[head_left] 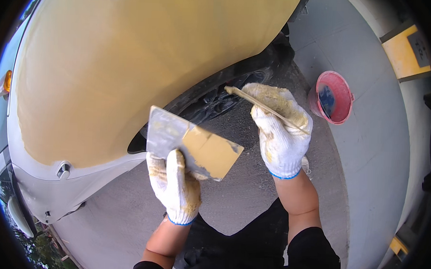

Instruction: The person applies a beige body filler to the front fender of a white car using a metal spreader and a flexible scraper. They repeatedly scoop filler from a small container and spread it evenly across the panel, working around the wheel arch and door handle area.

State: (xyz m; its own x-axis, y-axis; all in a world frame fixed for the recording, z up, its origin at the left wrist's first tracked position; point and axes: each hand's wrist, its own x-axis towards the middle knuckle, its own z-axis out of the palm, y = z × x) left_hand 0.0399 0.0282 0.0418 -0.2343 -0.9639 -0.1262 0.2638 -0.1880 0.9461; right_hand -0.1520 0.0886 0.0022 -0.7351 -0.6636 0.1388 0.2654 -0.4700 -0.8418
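My left hand [174,185], in a white knit glove stained yellow, grips a flat rectangular plate [165,127], grey and partly coated with tan filler, tilted up in front of me. My right hand [280,132], gloved the same way, holds a thin spreader [239,94] almost edge-on, its end pointing up and left, above and right of the plate and apart from it. Beyond both hands is a car's white body panel [28,179] with a large area of tan filler [108,57] over it.
The dark wheel and wheel arch [232,92] sit behind my hands. A pink bucket [342,99] with something dark inside stands on grey flooring [373,165] at the right. A yellow object [397,53] is at the right rim; an orange side lamp [5,81] shows at left.
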